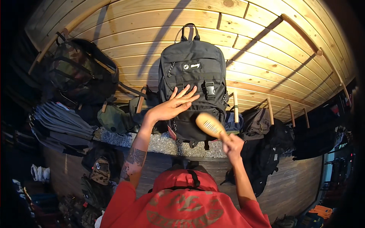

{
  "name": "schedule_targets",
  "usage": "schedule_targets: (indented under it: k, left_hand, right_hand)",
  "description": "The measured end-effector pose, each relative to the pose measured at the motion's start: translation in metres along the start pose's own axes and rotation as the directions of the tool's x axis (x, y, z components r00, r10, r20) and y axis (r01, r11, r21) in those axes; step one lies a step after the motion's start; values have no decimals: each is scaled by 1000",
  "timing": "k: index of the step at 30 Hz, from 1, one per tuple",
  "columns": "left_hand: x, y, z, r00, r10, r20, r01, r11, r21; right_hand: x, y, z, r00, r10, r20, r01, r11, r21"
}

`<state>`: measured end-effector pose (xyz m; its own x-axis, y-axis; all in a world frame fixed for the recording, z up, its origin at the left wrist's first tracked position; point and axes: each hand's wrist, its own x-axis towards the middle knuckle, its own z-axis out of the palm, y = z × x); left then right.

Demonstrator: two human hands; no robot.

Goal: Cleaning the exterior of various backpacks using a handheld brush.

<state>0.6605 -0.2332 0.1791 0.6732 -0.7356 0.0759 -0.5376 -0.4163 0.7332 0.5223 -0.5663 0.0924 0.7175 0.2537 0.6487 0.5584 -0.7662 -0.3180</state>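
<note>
A black backpack [192, 53] hangs upright in front of me against a wood-plank wall, its top loop up and a buckle strap on its front. My left hand [175, 104] lies on the front of the backpack with fingers stretched out and spread, holding nothing. In my right hand [232, 146] is the handle of a wooden brush [210, 124], my fingers closed around it. The brush head is in front of the backpack's lower right part, slightly blurred; whether its bristles touch the cloth is hidden.
A camouflage backpack [76, 68] hangs at the left, above grey garments [61, 123] on a rack. More bags, including a dark grey one [255, 123], hang to the right. Wooden pegs [270, 111] stick out from the wall. A pebbled ledge [152, 143] runs below.
</note>
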Motion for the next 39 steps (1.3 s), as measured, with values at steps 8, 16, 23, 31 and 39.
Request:
schedule_targets:
  k: [8,16,23,31,39]
  left_hand:
    - [0,10,6,1000,-5,-28,6,1000,4]
    - [-7,9,7,998,-3,-68,8,997,77]
    - [4,14,21,988,64,-138,-44,989,140]
    - [-8,17,20,976,61,-209,-19,980,198]
    - [2,19,28,982,69,-176,-41,987,157]
  right_hand:
    - [-106,16,77,976,213,-36,-189,923,334]
    - [-46,-1,47,956,269,-117,-219,920,326]
    - [-152,10,106,950,312,-5,-304,928,216]
    - [-20,-25,62,947,230,-224,-151,934,323]
    - [-208,-15,93,829,543,135,-557,779,287]
